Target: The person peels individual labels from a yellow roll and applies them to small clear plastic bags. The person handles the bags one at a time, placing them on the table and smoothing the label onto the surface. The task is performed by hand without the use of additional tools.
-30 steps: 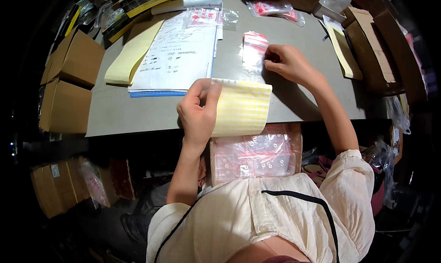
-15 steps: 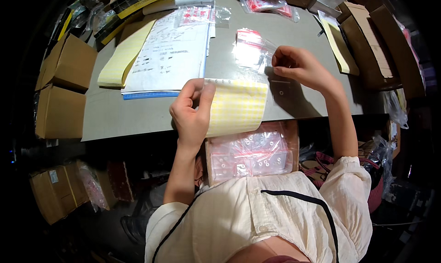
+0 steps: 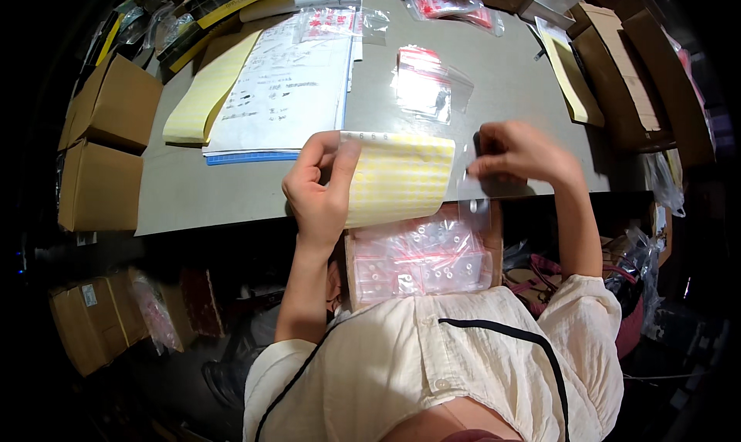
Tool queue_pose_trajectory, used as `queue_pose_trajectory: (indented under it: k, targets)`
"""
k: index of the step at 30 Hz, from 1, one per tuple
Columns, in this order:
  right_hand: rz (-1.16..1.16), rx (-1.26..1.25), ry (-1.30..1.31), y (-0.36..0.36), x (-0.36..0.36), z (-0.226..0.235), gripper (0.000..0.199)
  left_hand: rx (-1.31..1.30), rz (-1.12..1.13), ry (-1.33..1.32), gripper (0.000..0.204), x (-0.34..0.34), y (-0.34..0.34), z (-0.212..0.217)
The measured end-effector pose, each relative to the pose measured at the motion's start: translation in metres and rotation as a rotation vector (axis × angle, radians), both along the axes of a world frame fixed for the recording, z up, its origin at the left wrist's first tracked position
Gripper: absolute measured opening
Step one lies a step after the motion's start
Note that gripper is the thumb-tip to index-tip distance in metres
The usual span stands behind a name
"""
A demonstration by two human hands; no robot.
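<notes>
Two hands are seen, the left hand (image 3: 323, 191) and the right hand (image 3: 515, 155); one yellow sticker sheet (image 3: 399, 178) is counted; two cardboard boxes (image 3: 116, 102) are stacked at the table's left edge; one printed paper sheet (image 3: 287, 87) is counted.

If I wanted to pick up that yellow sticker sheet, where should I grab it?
Probably by its left edge, from the left, as the left hand does: the sticker sheet curls off the table, leaving that edge free and the stickers uncovered.
</notes>
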State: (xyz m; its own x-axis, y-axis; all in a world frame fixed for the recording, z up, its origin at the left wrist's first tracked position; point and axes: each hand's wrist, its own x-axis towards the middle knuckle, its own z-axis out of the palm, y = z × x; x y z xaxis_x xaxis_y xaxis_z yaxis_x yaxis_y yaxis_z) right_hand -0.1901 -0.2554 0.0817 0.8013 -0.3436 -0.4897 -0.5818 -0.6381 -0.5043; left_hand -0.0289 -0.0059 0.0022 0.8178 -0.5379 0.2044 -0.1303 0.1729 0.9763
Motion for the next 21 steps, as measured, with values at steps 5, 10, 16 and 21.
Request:
queue_pose_trajectory:
  k: [5, 10, 16, 21]
  targets:
    - [-0.134, 0.398, -0.333, 0.007, -0.014, 0.001, 0.031, -0.018, -0.062, 0.026, 0.017, 0.002, 0.002, 0.000]
    - [0.177, 0.173, -0.599, 0.030, 0.013, -0.001, 0.025, -0.004, -0.091, -0.073, 0.016, 0.003, 0.002, -0.008]
    - [0.362, -0.068, -0.810, 0.067, 0.050, -0.008, 0.018, 0.040, -0.124, -0.333, 0.015, 0.008, 0.003, -0.007]
    - [0.414, -0.392, -0.885, 0.078, 0.051, -0.014, 0.019, 0.078, -0.069, -0.250, 0.013, 0.005, 0.003, -0.008]
